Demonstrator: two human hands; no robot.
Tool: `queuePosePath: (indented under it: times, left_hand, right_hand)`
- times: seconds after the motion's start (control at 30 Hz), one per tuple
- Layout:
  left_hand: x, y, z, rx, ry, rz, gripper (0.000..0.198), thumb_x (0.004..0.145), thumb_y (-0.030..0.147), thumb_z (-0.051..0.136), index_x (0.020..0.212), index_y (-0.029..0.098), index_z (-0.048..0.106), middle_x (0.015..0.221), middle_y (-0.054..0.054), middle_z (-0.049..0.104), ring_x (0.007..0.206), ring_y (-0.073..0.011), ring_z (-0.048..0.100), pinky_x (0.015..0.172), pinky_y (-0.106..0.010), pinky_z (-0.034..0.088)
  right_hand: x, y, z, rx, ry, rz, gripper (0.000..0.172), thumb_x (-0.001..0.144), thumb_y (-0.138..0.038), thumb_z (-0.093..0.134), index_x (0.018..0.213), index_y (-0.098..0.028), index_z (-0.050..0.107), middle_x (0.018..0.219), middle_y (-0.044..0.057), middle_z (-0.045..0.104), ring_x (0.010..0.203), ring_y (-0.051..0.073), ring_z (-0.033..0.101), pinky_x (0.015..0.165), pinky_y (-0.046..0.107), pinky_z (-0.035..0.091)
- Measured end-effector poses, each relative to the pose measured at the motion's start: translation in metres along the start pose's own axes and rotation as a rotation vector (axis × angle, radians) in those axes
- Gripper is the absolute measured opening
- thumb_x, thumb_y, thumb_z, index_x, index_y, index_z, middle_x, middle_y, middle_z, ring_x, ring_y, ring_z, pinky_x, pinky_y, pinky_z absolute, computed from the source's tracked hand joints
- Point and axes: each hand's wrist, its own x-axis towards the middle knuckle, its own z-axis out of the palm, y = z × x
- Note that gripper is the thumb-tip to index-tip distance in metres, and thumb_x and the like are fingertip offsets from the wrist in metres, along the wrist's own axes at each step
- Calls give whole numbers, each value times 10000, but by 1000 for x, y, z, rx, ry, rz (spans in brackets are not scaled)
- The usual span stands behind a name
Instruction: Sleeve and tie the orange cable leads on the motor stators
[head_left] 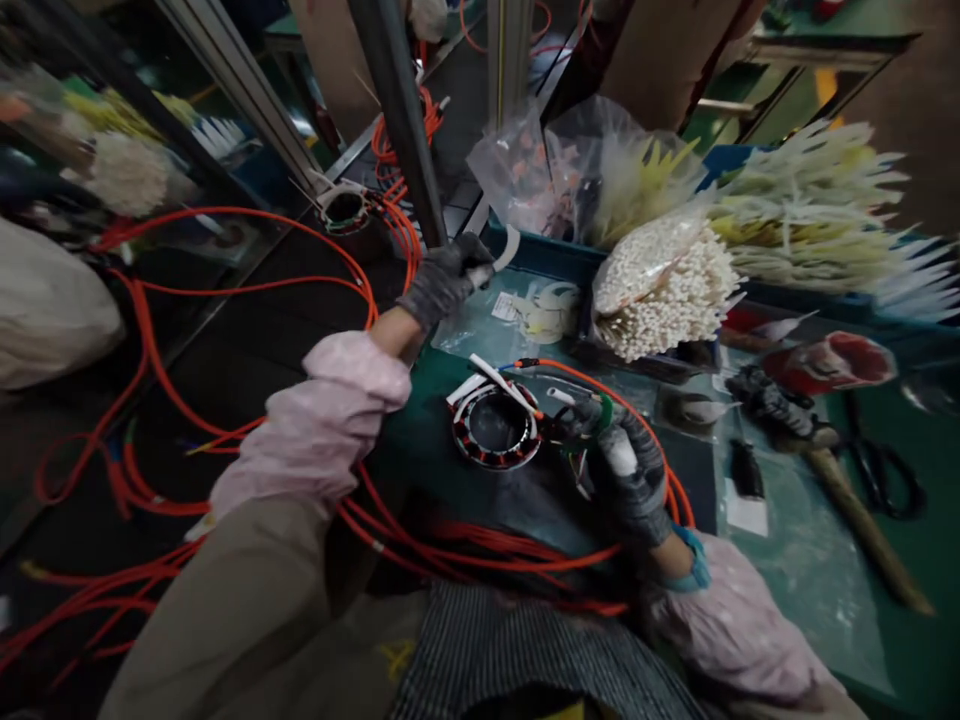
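Observation:
My left hand [444,278], in a grey glove, is stretched forward beside a dark metal post [401,120] and its fingers are closed on a strip of white tape [504,250]. My right hand [626,465], also gloved, is closed on the edge of a round motor stator [496,428] that lies on the green bench [810,560]. White sleeves stick out of the stator's top. Orange wires [592,385] run from the stator over my right hand. Both forearms wear pink sleeve covers.
Loops of orange cable [225,300] cover the dark floor area at left and my lap. A blue tray [570,258] holds bundles of white sticks [664,290] and pale ties [802,210]. A wooden-handled tool [847,500], scissors [885,475] and a red tape roll [836,362] lie at right.

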Motion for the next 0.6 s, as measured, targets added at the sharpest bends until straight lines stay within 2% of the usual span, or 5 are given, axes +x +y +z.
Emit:
queuePosePath:
  times: [0.1, 0.17, 0.27, 0.43, 0.6]
  left_hand:
    - [-77, 15, -28, -107, 164, 139, 332, 985, 323, 683, 1283, 178, 653, 1090, -62, 765, 866, -176, 718, 778, -307, 590]
    - [-129, 28, -30, -67, 54, 259, 375, 1021, 245, 599, 1390, 246, 663, 1038, -34, 778, 864, -176, 725, 780, -306, 575]
    - [-184, 42, -13, 40, -81, 509, 386, 1020, 124, 495, 1288, 255, 740, 960, -38, 768, 848, -201, 697, 758, -352, 524]
    - [-206, 45, 18, 274, -130, 496, 328, 945, 136, 606, 1165, 301, 784, 996, -33, 765, 962, -285, 633, 833, -448, 435]
    - [-207, 44, 23, 264, -141, 426, 320, 915, 183, 669, 1159, 355, 785, 1178, -3, 759, 1065, -267, 615, 917, -462, 402]
  right_hand:
    - [-4, 1, -3, -10, 3, -26, 257, 1024, -512, 690, 1081, -282, 789, 950, 22, 835, 845, 240, 786, 824, 433, 678]
    - [-4, -4, -4, -32, 37, -60, 247, 1034, -503, 679, 1101, -291, 787, 964, 27, 835, 893, 245, 789, 857, 441, 671]
    - [-1, -15, -4, -122, 164, -136, 258, 1032, -518, 683, 1098, -292, 787, 953, 41, 833, 891, 250, 791, 823, 435, 670]
    - [-6, -24, -3, -226, 199, -153, 296, 1018, -557, 684, 1119, -291, 766, 1024, 53, 835, 888, 256, 801, 773, 436, 679]
    - [-18, -20, -4, -257, 173, -183, 259, 1024, -482, 693, 1169, -280, 765, 1038, 49, 837, 893, 276, 809, 758, 453, 682]
